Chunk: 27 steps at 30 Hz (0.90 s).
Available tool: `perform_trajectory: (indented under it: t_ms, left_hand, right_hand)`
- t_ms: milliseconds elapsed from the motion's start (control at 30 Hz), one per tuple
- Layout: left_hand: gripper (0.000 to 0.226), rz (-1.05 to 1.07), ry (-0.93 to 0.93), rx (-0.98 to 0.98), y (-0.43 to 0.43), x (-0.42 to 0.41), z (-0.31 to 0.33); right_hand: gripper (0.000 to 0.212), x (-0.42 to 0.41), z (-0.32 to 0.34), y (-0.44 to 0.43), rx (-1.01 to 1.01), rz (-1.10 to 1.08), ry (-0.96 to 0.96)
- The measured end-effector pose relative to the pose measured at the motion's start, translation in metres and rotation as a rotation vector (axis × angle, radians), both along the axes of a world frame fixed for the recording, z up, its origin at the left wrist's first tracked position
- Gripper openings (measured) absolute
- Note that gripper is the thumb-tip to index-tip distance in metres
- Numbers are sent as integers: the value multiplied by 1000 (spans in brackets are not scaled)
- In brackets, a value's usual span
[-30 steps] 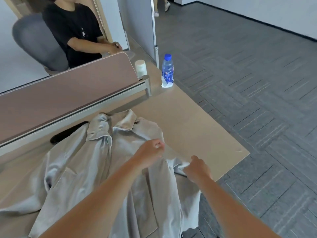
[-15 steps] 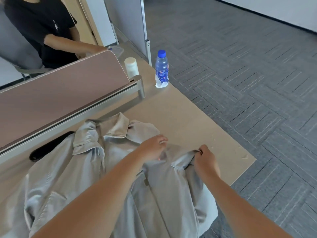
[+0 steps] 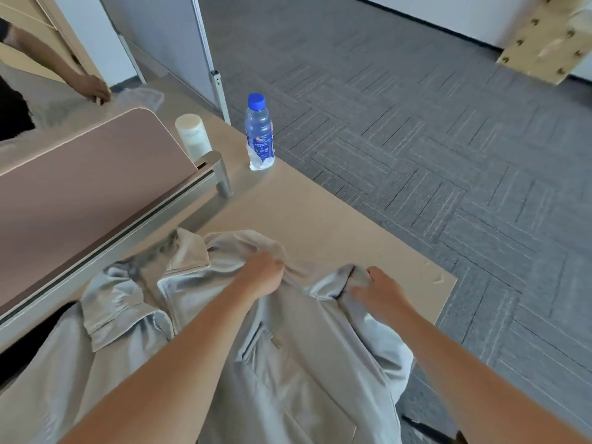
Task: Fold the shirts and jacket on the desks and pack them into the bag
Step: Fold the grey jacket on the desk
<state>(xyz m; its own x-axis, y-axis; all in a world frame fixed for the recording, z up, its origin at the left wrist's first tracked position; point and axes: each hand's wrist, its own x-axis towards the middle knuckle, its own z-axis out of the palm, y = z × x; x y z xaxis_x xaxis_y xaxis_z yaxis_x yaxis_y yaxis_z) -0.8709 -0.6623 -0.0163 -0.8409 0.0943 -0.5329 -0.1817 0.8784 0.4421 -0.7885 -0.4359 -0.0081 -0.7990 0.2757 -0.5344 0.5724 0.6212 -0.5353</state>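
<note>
A light grey jacket (image 3: 288, 363) lies spread, collar away from me, on the tan desk (image 3: 320, 219). Its lower right part hangs over the desk's front edge. My left hand (image 3: 264, 277) grips a bunch of fabric near the right shoulder, just right of the collar. My right hand (image 3: 381, 291) holds a raised fold of the sleeve fabric further right, fingers curled round it. No bag is in view.
A water bottle (image 3: 259, 133) with a blue cap stands at the desk's far edge, a white cup (image 3: 192, 134) beside it. A brown divider panel (image 3: 80, 174) runs along the left. Another person's hand (image 3: 94, 89) rests beyond it. Grey carpet lies to the right.
Both hands moved up and away from me, pulling the jacket's right side further onto the desk. The right hand lifted the sleeve fold higher. The view tilted down and right.
</note>
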Motion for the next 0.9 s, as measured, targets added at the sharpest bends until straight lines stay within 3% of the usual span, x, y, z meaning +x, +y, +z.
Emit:
perform_trajectory:
  t_ms: [133, 233, 367, 433, 533, 767, 867, 900]
  left_hand:
    - [30, -51, 110, 223, 10, 1, 18]
    - [30, -27, -79, 539, 30, 19, 28]
    - [49, -63, -222, 676, 58, 28, 24]
    - [54, -119, -213, 628, 64, 29, 22]
    - [14, -239, -62, 440, 63, 31, 20]
    - [22, -21, -14, 565, 68, 48, 27]
    - [24, 28, 63, 505, 71, 56, 31]
    - [23, 62, 82, 478, 72, 59, 36]
  right_hand:
    - [29, 8, 0, 11, 80, -13, -82]
    - [21, 12, 5, 4, 65, -87, 53]
    - [13, 15, 14, -11, 146, -17, 153]
    - [17, 18, 19, -14, 108, -4, 134]
    - [4, 34, 21, -4, 44, 23, 52]
    - [41, 89, 16, 32, 71, 142, -311]
    - [2, 96, 18, 41, 251, 131, -212]
    - [10, 96, 23, 44, 330, 81, -122]
